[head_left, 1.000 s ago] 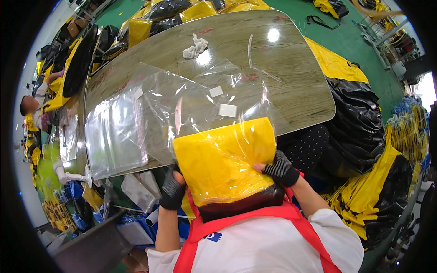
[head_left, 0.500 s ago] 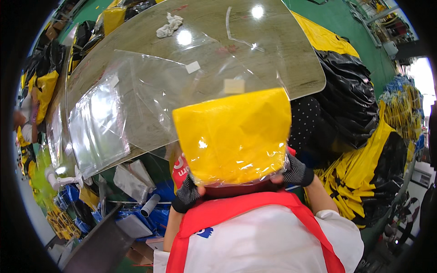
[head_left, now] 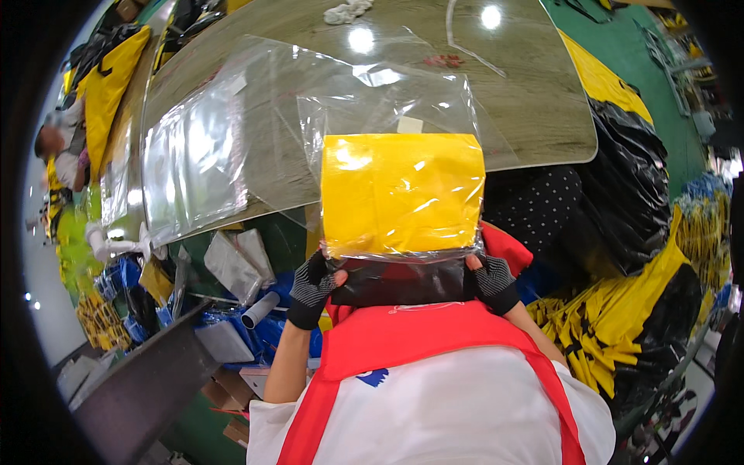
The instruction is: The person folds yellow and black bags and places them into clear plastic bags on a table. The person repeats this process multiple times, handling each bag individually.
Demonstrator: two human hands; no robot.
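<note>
Between my two hands is a folded yellow-and-black plastic sheet (head_left: 403, 190). Its yellow part lies inside a clear plastic bag (head_left: 446, 101), while a black part sticks out below the bag's lower edge. My left hand (head_left: 314, 291), in a grey-and-black fingerless glove, grips the lower left corner, thumb on top. The lower right corner is pinched by my right hand (head_left: 494, 283), gloved the same way. Some fingers are hidden under the sheet. The bag's far end extends over the near edge of the table (head_left: 535, 116).
More clear bags (head_left: 194, 155) lie on the table's left side, with a crumpled white cloth (head_left: 347, 11) at the far edge. Yellow-and-black sheets (head_left: 628, 310) are heaped on my right. A grey panel (head_left: 147, 380) stands at lower left. Another person (head_left: 66, 143) is at far left.
The bagged sheet has tilted flatter, so the clear bag beyond the yellow part now shows. A black part has come into view below it. Both hands have shifted slightly away from my body.
</note>
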